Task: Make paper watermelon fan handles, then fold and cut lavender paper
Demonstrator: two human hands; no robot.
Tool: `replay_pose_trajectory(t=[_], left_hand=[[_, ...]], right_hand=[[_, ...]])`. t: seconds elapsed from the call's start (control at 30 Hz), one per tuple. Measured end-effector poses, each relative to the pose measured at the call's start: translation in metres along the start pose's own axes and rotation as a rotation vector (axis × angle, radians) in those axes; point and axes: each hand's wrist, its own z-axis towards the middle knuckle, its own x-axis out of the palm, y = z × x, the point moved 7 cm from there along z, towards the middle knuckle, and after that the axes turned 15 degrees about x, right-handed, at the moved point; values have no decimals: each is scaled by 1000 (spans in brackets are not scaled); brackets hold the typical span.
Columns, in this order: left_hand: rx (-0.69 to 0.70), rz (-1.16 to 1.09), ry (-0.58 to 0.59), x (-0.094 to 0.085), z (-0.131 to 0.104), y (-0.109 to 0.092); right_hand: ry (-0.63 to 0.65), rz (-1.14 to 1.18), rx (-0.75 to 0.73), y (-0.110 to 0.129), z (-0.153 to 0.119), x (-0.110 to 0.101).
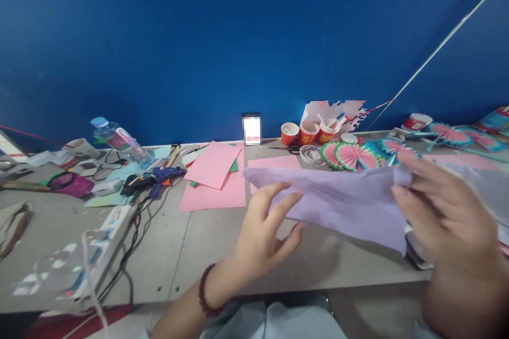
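A sheet of thin purple paper [342, 204] is stretched out sideways above the front of the table, soft and slightly creased. My right hand [449, 206] pinches its right end between thumb and fingers; this hand is a little blurred. In front of the sheet's left part is my left hand [266, 222], its fingers apart and curved, with a dark bead bracelet [209, 290] on the wrist. Whether the left fingertips touch the paper I cannot tell. Behind the purple sheet lie pleated pink, green and teal paper fans [353, 154], partly covered by it.
Pink paper sheets [214, 164] lie left of centre. Paper cups [309, 132] and a lit phone [252, 130] stand by the blue wall. A glue gun [165, 176], cables, a power strip [105, 243] and a tilted bottle [121, 140] are at left.
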Motion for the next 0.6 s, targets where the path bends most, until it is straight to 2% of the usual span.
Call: replay_pose_trajectory(t=[0.07, 0.13, 0.23, 0.37, 0.4, 0.5, 0.6], left_hand=[[35, 68, -48, -15, 21, -11], [36, 149, -40, -22, 40, -16], [-37, 231, -8, -24, 58, -2], [-193, 187, 50, -21, 59, 47], [-250, 152, 55, -21, 56, 61], [-388, 54, 117, -16, 42, 101], [-493, -50, 186, 0, 22, 137]], right_hand=[[8, 123, 33, 8, 11, 3], [62, 226, 84, 11, 24, 14], [247, 341, 182, 9, 39, 52], [481, 561, 355, -6, 46, 119], [504, 631, 414, -12, 44, 135], [591, 775, 617, -37, 28, 184], [641, 790, 785, -67, 3, 221]])
